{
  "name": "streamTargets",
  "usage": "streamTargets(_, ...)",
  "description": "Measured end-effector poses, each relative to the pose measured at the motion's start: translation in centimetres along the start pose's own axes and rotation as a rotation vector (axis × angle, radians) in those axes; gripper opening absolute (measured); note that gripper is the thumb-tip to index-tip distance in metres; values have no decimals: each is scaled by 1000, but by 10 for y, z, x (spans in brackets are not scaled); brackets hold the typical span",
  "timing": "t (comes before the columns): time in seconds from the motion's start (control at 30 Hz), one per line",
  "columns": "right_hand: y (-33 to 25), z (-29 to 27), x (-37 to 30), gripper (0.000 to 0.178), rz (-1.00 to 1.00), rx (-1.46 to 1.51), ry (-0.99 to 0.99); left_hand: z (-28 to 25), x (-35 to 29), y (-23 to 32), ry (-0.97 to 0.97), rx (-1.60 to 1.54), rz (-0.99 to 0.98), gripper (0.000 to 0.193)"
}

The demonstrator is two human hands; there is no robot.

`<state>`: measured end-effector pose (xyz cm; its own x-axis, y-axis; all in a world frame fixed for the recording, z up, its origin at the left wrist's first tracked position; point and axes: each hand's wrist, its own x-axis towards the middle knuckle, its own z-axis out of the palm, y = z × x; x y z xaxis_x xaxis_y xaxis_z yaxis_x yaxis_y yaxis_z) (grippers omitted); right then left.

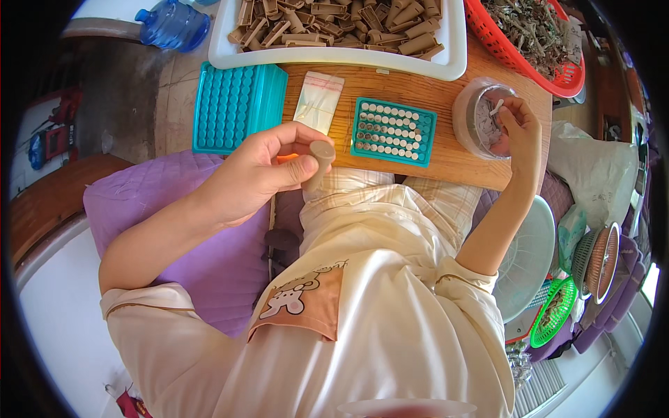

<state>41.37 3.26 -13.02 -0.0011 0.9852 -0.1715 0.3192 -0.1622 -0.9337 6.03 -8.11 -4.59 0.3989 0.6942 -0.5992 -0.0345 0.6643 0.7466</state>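
Note:
My left hand point(275, 164) is closed round a tan-brown cylinder point(322, 155), held upright with its round end facing up. Something orange shows behind its fingers. To the right, my right hand point(519, 132) reaches over the rim of a clear round tub point(468, 115) with greyish contents. Its thumb and fingers pinch a small white piece point(496, 106), whose kind I cannot make out. Between the hands lies a teal rack point(430, 132) filled with rows of small white round pieces, some with dark, shiny tops.
A white bin point(456, 66) of brown half-round plastic pieces stands at the back. Left of the rack are a flat clear packet point(318, 101) and stacked teal trays point(240, 108). A red basket point(498, 49) holds a tangled heap at far right. A purple cushion point(167, 209) lies at my left.

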Motion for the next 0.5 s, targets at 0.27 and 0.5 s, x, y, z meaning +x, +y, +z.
streamTargets(0.27, -7, 5, -11, 12, 16, -107, 91, 4, 2, 5, 65, -150, -125, 27)
streamTargets(0.5, 2, 2, -13, 10, -12, -217, 152, 5, 1, 7, 33, -209, -169, 27)
